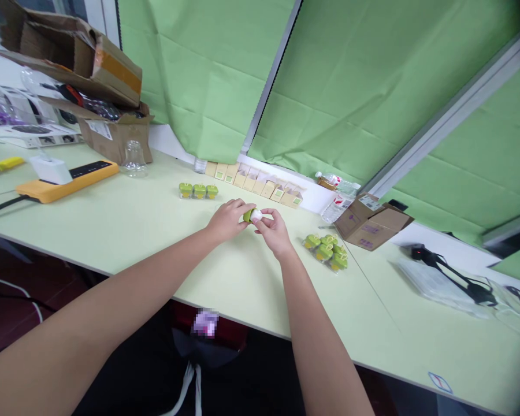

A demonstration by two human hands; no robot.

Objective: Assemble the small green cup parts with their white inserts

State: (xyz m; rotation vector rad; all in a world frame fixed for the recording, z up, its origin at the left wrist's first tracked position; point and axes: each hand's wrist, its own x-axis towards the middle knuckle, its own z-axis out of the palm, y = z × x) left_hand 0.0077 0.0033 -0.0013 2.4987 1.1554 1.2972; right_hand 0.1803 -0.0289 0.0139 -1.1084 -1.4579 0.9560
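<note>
Grip: left hand point(227, 219) and right hand point(274, 231) close together on a small green-and-white plastic piece point(250, 215)
Long axis: hand to hand, green end toward the left, white toward the right
Place: near the far edge of the tabletop point(125, 231)

Cap point(248, 215): glossy green plastic. Box point(370, 222): matt brown cardboard; bottle point(134, 159): smooth clear glass. Curtain point(199, 75): matt green cloth.

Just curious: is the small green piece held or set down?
Held: the green piece sits gripped between the left hand and right hand.
</note>
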